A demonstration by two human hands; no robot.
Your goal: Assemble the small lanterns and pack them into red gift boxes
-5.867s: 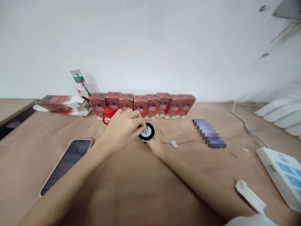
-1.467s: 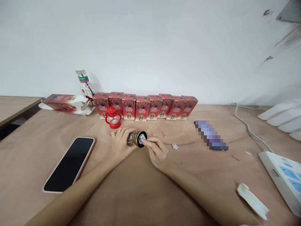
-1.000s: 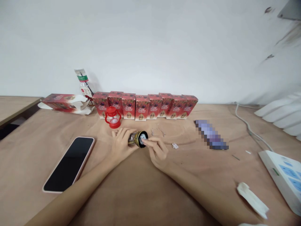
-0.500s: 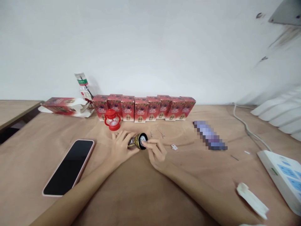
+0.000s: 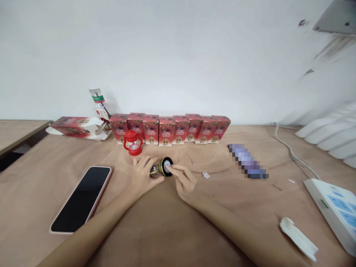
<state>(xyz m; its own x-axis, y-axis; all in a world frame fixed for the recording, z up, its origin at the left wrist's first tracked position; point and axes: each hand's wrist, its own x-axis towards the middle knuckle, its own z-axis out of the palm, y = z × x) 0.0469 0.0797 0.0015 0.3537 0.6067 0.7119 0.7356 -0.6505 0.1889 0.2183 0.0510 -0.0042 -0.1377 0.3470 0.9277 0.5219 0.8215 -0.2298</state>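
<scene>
My left hand (image 5: pixel 143 173) is closed around a small black and gold lantern (image 5: pixel 156 168) lying on its side, low over the table. Its round black base faces right, with a pale disc (image 5: pixel 167 165) in the middle. My right hand (image 5: pixel 184 181) has its fingers curled, and the fingertips touch that disc. Whether they pinch something small there is hidden. Just behind my left hand stands a red toy lantern (image 5: pixel 133 144) with clear sides. Thin bent wires (image 5: pixel 189 157) and a small white tag (image 5: pixel 205 175) lie beyond my right hand.
Several red Christmas boxes (image 5: pixel 166 132) stand in a row near the wall. An opened box (image 5: pixel 75 127) and a bottle (image 5: pixel 98 102) are at the back left. A phone (image 5: pixel 82 200) lies left, a blurred-out flat object (image 5: pixel 247 161) right, near a power strip (image 5: pixel 332 207) and crumpled white piece (image 5: pixel 298 237).
The view has shifted very slightly. The lantern's base has turned a little within my left hand, and my right fingertips stay against it.
</scene>
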